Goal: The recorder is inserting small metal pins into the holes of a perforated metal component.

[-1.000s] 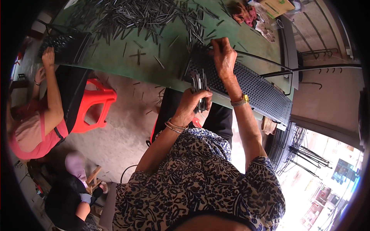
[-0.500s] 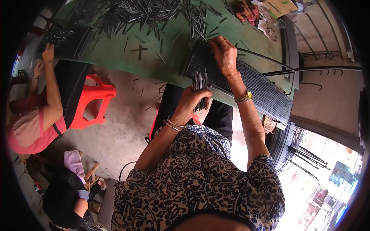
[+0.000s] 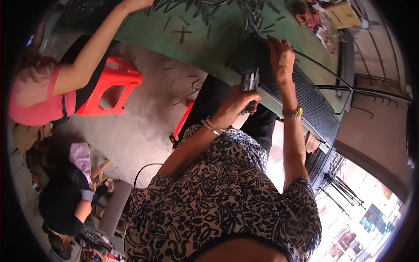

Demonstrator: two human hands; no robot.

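Observation:
My left hand [image 3: 240, 105] is closed round an upright bundle of thin dark sticks [image 3: 250, 81], just in front of the green table's near edge. Reaching over a long black tray full of small holes [image 3: 312, 96], my right hand [image 3: 281, 59] has its fingers bent together by the tray's far left end. Whatever those fingertips may hold is too small and dark to make out. More loose dark sticks [image 3: 257, 15] lie heaped on the table beyond the tray.
A co-worker's arm [image 3: 94, 52] stretches over the green table [image 3: 192, 48] from the left, near a red stool [image 3: 131, 83]. At the far right sit a cardboard box [image 3: 342, 17] and crumpled cloth [image 3: 305, 15]. Black metal rods [image 3: 329, 87] cross the table's right end. Another person [image 3: 61, 196] sits lower left.
The view has shifted, so the table sits higher and further right. The co-worker's arm has swung right toward the stick heap. My hands keep their places by the tray, the left still gripping the sticks.

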